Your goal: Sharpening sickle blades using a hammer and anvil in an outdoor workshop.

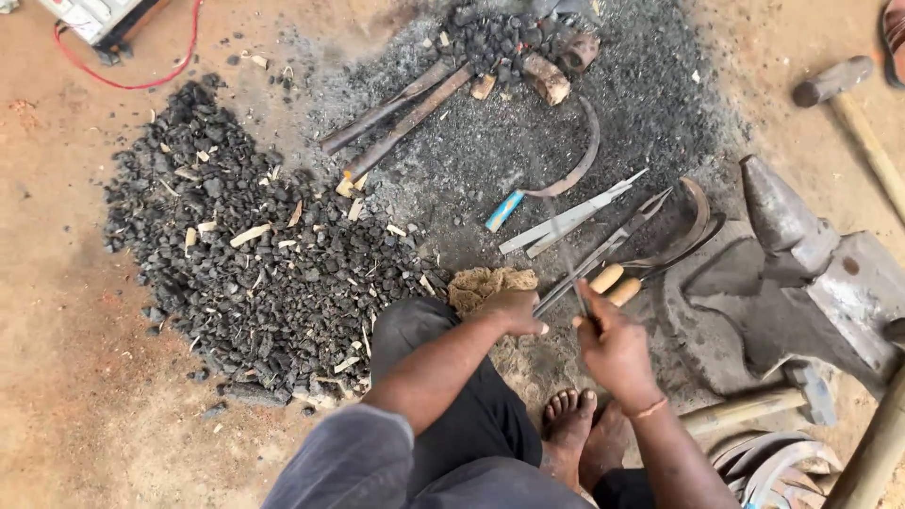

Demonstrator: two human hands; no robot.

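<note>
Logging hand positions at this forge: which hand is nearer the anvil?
Right. The right hand grips a thin rod just left of the anvil; the left hand sits farther left, by the tongs' handles.

floor: reddish packed earth [75, 396] | ash patch [650, 104] | light: even daylight

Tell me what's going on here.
A person sits barefoot on the dirt floor by a charcoal pile. The right hand grips a thin metal rod that points toward the ash bed. The left hand rests on the long tongs lying on the ground. An anvil and a hammer sit to the right.
</note>
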